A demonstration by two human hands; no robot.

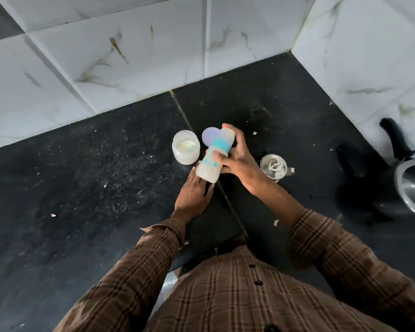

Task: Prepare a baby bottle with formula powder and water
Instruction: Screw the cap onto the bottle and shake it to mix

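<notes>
A baby bottle [210, 167] with a teal collar and clear cap is full of milky white liquid and tilts over the dark counter. My right hand [237, 161] grips it around the collar and upper body. My left hand [193, 191] lies flat on the counter, fingers straight, just under the bottle's base. An open glass jar of formula powder [186, 149] stands to the left of the bottle. Its pale lilac lid [210, 138] lies behind the bottle.
A small steel pot with a knobbed lid [273, 167] stands right of my right hand. A black-handled metal pan [410, 185] sits at the far right edge. White marble-look tiled walls [130, 56] enclose the black speckled counter [82, 188] at the back and right.
</notes>
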